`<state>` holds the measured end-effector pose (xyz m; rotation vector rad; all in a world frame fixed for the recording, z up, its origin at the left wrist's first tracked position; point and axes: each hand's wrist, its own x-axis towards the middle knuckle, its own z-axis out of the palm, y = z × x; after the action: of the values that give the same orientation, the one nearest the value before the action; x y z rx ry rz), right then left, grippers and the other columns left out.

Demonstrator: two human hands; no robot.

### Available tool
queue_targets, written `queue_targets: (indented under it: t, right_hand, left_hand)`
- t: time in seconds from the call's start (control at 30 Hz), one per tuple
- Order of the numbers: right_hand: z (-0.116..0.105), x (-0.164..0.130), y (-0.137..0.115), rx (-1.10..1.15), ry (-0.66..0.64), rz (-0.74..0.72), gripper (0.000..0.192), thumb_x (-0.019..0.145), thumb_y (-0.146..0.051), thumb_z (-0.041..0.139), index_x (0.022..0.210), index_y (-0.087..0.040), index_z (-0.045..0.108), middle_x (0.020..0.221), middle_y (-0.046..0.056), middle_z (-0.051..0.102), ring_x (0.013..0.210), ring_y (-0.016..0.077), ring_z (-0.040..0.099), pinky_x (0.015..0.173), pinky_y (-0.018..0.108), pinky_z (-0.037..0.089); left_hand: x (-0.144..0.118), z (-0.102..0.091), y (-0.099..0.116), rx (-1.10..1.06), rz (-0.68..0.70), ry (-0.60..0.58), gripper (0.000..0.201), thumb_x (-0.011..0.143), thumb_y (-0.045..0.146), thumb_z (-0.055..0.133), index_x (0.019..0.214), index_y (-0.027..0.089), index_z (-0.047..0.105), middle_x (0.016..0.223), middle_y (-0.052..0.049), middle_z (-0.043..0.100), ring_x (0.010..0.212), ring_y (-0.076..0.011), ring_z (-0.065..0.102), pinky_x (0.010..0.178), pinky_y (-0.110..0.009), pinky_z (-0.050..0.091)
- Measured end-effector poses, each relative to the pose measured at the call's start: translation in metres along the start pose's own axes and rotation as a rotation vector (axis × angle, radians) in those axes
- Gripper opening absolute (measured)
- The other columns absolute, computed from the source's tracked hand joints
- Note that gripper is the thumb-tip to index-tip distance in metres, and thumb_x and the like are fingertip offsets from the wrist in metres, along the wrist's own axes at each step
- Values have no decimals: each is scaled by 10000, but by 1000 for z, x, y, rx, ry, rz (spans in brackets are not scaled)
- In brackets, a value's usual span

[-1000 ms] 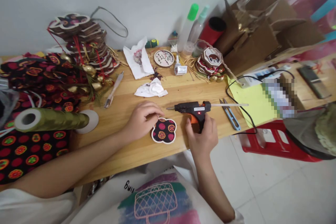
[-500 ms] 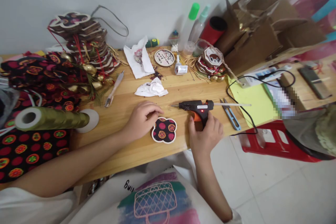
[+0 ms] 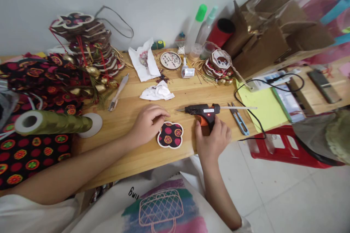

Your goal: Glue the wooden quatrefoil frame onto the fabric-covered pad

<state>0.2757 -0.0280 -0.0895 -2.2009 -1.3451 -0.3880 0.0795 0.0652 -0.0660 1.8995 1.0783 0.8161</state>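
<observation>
Black-and-orange glue gun [image 3: 202, 111] stands on the wooden table [image 3: 131, 160], its handle gripped by the right hand [image 3: 213, 141]. Just left, the left hand [image 3: 147, 123] rests curled fingertips on a flower-shaped patterned piece [image 3: 170, 135]. Snips [image 3: 240, 118] lie near; their labels are unreadable.

Table [image 3: 131, 160] layout: flower-shaped patch [image 3: 170, 135] near the near edge, centre; left hand [image 3: 149, 122] touching its left side, right hand [image 3: 213, 139] just right of it on the glue gun [image 3: 203, 112] handle. Gun lies just far-right of the patch, nozzle pointing left, snips [image 3: 240, 118] just right of it. Crumpled tissue [image 3: 158, 92] farther back. Ribbon roll [image 3: 51, 122] at left on fabric [image 3: 32, 91]; stacked ornaments [image 3: 84, 42] far left, bottles [image 3: 201, 25] far centre, cardboard boxes [image 3: 268, 32] far right
</observation>
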Motion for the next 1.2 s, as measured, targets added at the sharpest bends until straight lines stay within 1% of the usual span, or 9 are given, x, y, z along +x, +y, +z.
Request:
queue_targets:
  t: [0.3, 0.47, 0.77, 1.07, 1.2]
  right_hand:
    - [0, 1, -1, 38, 22, -9, 484, 885, -516, 556, 1158, -123, 631, 1025, 162, 650, 956, 294, 544, 858, 458, 421]
    - [0, 1, -1, 20, 28, -27, 486, 880, -514, 580, 1158, -119, 640, 1025, 161, 656, 958, 292, 554, 856, 455, 437]
    - [0, 1, -1, 22, 29, -19, 508, 883, -539, 561, 1149, -114, 645, 1023, 158, 663, 963, 290, 558, 871, 448, 426]
    - [0, 1, -1, 61, -22, 16, 494, 885, -506, 563, 1185, -118, 621, 1059, 173, 644, 1003, 305, 541, 897, 478, 410]
    - [0, 1, -1, 49, 5, -5, 485, 879, -503, 574, 1167, -117, 629, 1049, 172, 649, 974, 298, 540, 883, 465, 418]
  left_hand:
    - [-1, 0, -1, 13, 3, 0, 271, 755, 72, 493, 816, 205, 721, 861, -46, 728, 841, -195, 657, 804, -337, 516]
    - [-1, 1, -2, 31, 19, 10, 267, 774, 85, 491, 841, 197, 724, 890, -59, 727, 870, -204, 658, 828, -348, 517]
    - [-3, 3, -3, 66, 40, 37, 249, 805, 104, 494, 876, 181, 720, 929, -75, 724, 913, -217, 658, 866, -373, 526]
    - [-3, 3, -5, 88, 53, 68, 282, 823, 120, 499, 1029, 164, 686, 1027, -78, 688, 960, -204, 645, 923, -379, 530]
    - [-3, 2, -4, 84, 38, 79, 319, 833, 130, 511, 1114, 166, 657, 1089, -76, 668, 973, -190, 642, 944, -367, 531]
